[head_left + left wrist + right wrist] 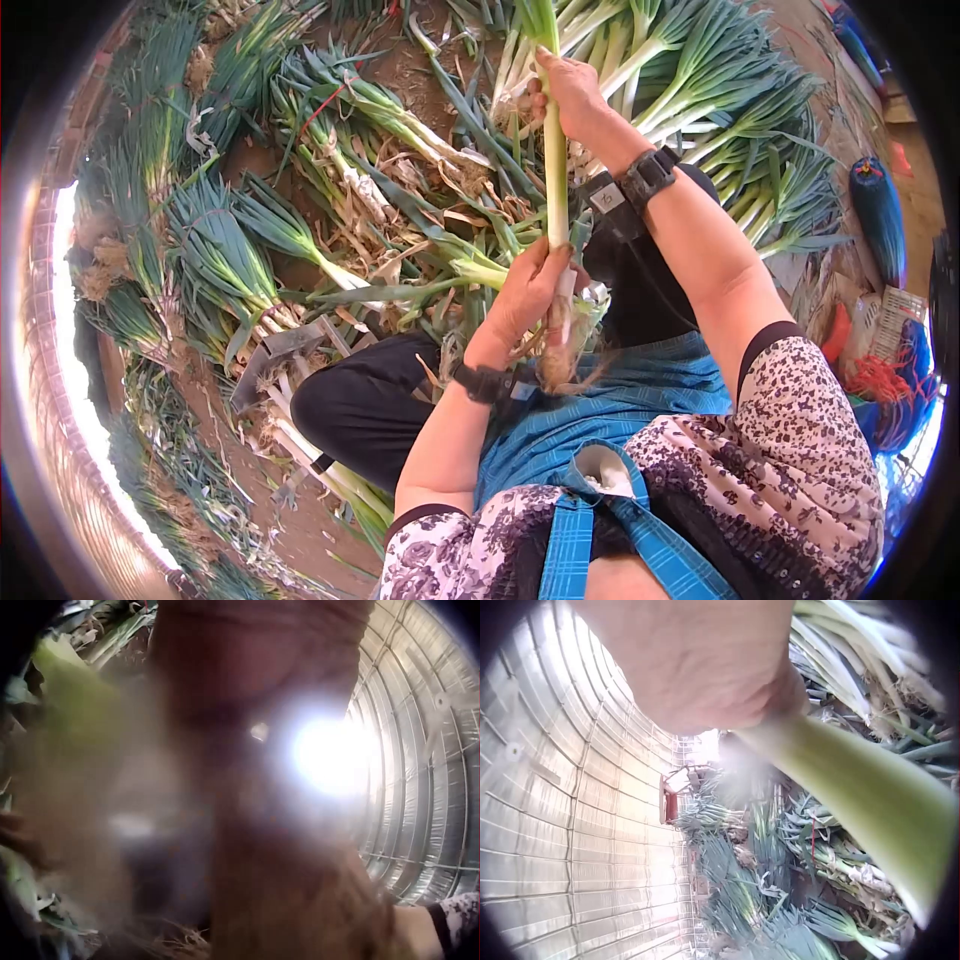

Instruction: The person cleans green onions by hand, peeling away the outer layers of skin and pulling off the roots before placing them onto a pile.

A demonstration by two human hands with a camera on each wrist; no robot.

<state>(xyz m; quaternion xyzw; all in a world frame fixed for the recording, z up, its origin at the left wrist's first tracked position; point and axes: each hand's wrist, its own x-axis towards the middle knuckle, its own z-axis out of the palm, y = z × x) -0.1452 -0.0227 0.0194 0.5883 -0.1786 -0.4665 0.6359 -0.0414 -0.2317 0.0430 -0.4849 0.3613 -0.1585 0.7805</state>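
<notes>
A long green onion (556, 185) stands upright in front of the body, its leaves at the top and its browned root end (558, 365) low over the lap. My right hand (576, 95) grips the stalk high up, just below the leaves. Lower down, my left hand (522, 295) pinches the stalk above the roots, thumb and fingers around loose outer skin. Filling much of the right wrist view is the pale green stalk (855, 787), running out from under the right hand (705, 667). The left wrist view is mostly a blurred left hand (255, 660).
A pile of clean green onions (690, 70) lies at the upper right. Tied bundles (215, 245) and peeled husks (385, 265) cover the ground to the left. A metal bracket-like piece (285, 350) stands by the left knee. Red string (880, 378) lies at the right.
</notes>
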